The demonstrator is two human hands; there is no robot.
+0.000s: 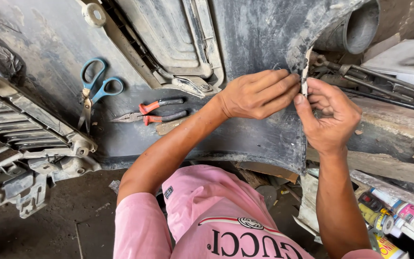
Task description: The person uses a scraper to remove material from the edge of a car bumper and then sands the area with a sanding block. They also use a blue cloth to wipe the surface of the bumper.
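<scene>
A large dusty black plastic car bumper (250, 43) lies inner side up before me. My left hand (259, 93) rests on its curved right edge, fingers pressed against the rim. My right hand (329, 117) pinches a small thin metal clip (305, 72) at that same edge, right beside my left fingertips. Both hands meet at the wheel-arch cut-out of the bumper.
Blue-handled scissors (94, 88) and red-handled pliers (152, 111) lie on the bumper to the left. A grey grille part (20, 139) sits at far left. A black pipe (355, 29) and metal rods (384, 81) are at upper right. Tubes and cans (394, 216) stand at lower right.
</scene>
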